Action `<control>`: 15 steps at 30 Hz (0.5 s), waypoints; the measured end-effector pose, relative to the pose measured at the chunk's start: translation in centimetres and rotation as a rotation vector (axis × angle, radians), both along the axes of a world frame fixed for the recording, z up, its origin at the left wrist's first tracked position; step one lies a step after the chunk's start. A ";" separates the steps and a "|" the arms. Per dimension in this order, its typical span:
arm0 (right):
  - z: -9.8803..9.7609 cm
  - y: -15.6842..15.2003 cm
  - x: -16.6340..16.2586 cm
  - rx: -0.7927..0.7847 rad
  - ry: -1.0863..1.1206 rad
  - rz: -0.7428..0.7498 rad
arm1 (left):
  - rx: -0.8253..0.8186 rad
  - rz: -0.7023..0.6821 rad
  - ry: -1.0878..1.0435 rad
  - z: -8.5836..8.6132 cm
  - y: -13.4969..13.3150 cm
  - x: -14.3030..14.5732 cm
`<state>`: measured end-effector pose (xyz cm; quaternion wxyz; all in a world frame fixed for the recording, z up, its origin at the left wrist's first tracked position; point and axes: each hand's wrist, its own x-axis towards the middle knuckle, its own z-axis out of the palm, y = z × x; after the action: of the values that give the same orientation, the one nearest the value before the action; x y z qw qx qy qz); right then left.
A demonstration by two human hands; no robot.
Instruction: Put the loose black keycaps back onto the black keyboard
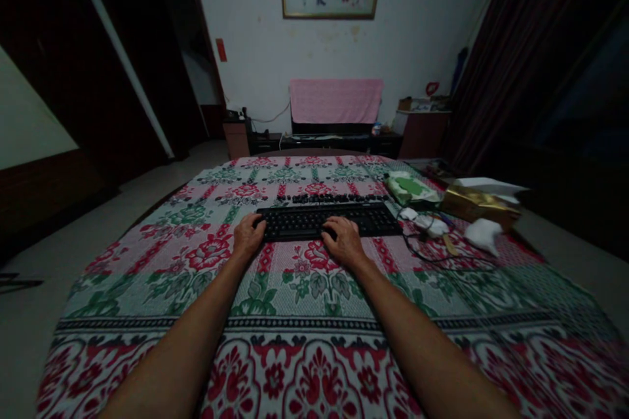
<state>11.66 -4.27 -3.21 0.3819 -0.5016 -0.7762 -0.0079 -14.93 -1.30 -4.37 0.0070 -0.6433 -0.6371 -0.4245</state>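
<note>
A black keyboard (295,226) lies flat on the patterned tablecloth, its long side facing me. At its left end is my left hand (248,234), with the fingers at the outer edge and the thumb over the corner, closed on that end. My right hand (344,239) rests over the front edge near the middle. Its fingers reach onto the keys, and the thumb stands apart from them. Behind the keyboard, a row of small black pieces (319,198) that look like loose keycaps lies on the cloth. The keys under my right fingers are hidden.
To the right are a green-and-white tissue pack (411,188), a golden box (481,204), crumpled white tissue (483,236) and a dark cable (425,258). The flowered tablecloth (295,294) covers the table. A pink cloth (336,101) hangs by the far wall.
</note>
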 end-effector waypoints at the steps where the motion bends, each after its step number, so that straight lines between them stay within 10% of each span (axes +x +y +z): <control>1: 0.0 -0.1 0.0 0.003 0.003 -0.001 | 0.004 0.004 0.003 0.1 -0.1 0.0; 15: 2.9 5.4 -2.7 0.084 -0.082 -0.004 | -0.123 -0.030 0.268 2.2 3.8 1.8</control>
<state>8.99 1.13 -0.31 0.3708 -0.4857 -0.7892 -0.0618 -13.12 2.48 -2.13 0.0461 -0.7028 -0.6456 -0.2952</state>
